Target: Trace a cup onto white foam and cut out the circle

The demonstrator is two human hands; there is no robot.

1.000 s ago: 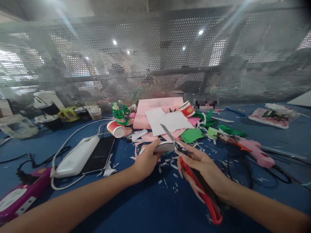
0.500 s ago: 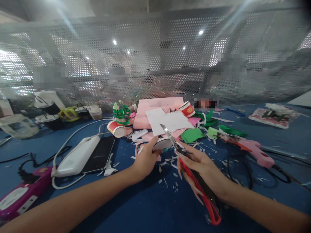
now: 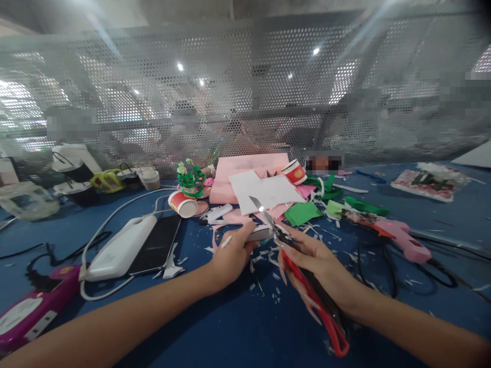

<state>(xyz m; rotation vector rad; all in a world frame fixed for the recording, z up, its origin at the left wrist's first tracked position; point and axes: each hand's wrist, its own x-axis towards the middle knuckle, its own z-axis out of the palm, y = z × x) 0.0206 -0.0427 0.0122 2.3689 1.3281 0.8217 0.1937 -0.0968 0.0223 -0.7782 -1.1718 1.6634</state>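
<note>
My left hand (image 3: pixel 232 256) pinches a small white round piece (image 3: pixel 260 233) with a dark edge, seen nearly side-on. I cannot tell if it is card or part of a paper cup. Wrapped in my right hand (image 3: pixel 320 266) is a pair of scissors (image 3: pixel 315 289) with red and black handles. One bright blade points up and left, past the white piece's right end; the other blade is hard to make out. Beyond my hands lie white paper (image 3: pixel 264 191), pink sheets (image 3: pixel 253 162) and green paper (image 3: pixel 303 213). White scraps litter the blue table under them.
A pink glue gun (image 3: pixel 402 239) lies right with its cable. To the left are a white power bank (image 3: pixel 118 248), a phone (image 3: pixel 155 245) and a purple power strip (image 3: pixel 42 304). Red-and-white paper cups (image 3: pixel 183 203) and a green paper craft (image 3: pixel 190 179) stand behind. A perforated metal screen (image 3: pixel 230 92) bounds the table.
The white piece has tilted in my left hand, from showing its round face to nearly edge-on. My right hand and the scissors stay almost in place. The view has shifted slightly.
</note>
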